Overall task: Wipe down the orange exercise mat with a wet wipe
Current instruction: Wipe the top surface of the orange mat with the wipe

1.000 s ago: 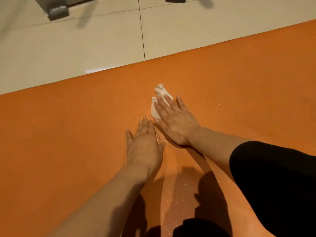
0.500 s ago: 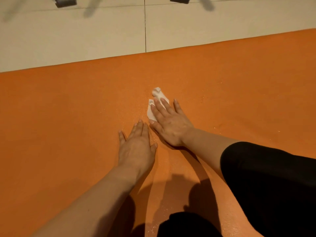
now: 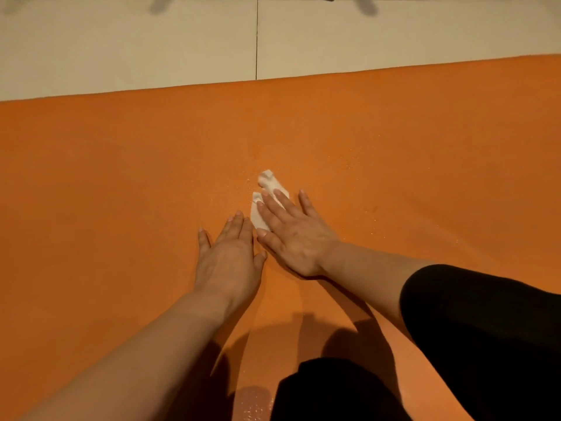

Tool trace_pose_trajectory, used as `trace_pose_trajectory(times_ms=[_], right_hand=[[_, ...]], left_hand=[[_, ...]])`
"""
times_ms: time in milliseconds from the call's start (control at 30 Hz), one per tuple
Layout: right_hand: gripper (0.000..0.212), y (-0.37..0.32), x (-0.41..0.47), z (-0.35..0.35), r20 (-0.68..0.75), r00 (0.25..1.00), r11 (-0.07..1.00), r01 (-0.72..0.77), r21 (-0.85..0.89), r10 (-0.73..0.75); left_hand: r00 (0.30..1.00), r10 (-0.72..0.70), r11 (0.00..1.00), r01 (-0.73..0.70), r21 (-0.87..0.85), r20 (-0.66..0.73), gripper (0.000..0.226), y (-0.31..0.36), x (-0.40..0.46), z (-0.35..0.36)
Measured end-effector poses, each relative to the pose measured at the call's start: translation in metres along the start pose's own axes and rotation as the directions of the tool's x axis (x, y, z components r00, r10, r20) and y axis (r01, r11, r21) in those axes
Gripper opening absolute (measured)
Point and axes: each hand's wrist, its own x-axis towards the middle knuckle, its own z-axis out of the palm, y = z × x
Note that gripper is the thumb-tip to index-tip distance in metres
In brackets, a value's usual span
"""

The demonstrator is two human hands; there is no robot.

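Note:
The orange exercise mat (image 3: pixel 121 192) fills most of the head view, with small wet droplets glistening around the middle. A white wet wipe (image 3: pixel 267 189) lies crumpled on it, pinned under the flat fingers of my right hand (image 3: pixel 294 235); part of the wipe sticks out beyond the fingertips. My left hand (image 3: pixel 229 256) rests palm down on the mat just left of the right hand, fingers together, holding nothing.
Pale floor tiles (image 3: pixel 121 47) with a dark grout line run beyond the mat's far edge. Dark furniture feet and their shadows show at the top edge. My black-clad knees (image 3: pixel 485 344) are on the mat at the lower right.
Both hands and the wipe sit lower in view, and more of the mat lies beyond them; the camera has tilted down. The right hand stays pressed on the wipe.

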Motion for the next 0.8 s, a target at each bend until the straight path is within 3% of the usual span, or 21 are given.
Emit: trace_pose_trajectory(times_ms=[100,267,500,700,800], right_hand=[[0.062,0.025,-0.012,-0.002,-0.003,1.0,0.999,-0.01,-0.047,0.01],[0.063,0.038,-0.025,-0.003,0.012,0.977,0.977,-0.214,-0.023,0.214],[0.061,-0.005,-0.033,0.005,0.076,0.995,0.998,0.066,-0.004,-0.066],[0.061,0.031,-0.05,0.002,0.058,0.989,0.99,-0.138,-0.01,0.139],[0.063,0.006,-0.049,0.003,0.068,0.992,0.994,-0.108,-0.005,0.109]], left_hand=[[1.0,-0.004,1.0,0.004,0.012,0.006,0.067,0.001,-0.004,0.001],[1.0,-0.027,0.999,0.027,-0.021,-0.001,0.066,0.004,-0.016,0.005],[0.993,-0.105,0.985,0.097,-0.145,-0.05,0.062,0.014,-0.039,0.019],[0.994,-0.108,0.988,0.105,-0.112,-0.028,0.065,0.017,-0.046,0.016],[0.994,-0.109,0.985,0.104,-0.136,-0.026,0.065,0.019,-0.054,0.016]])
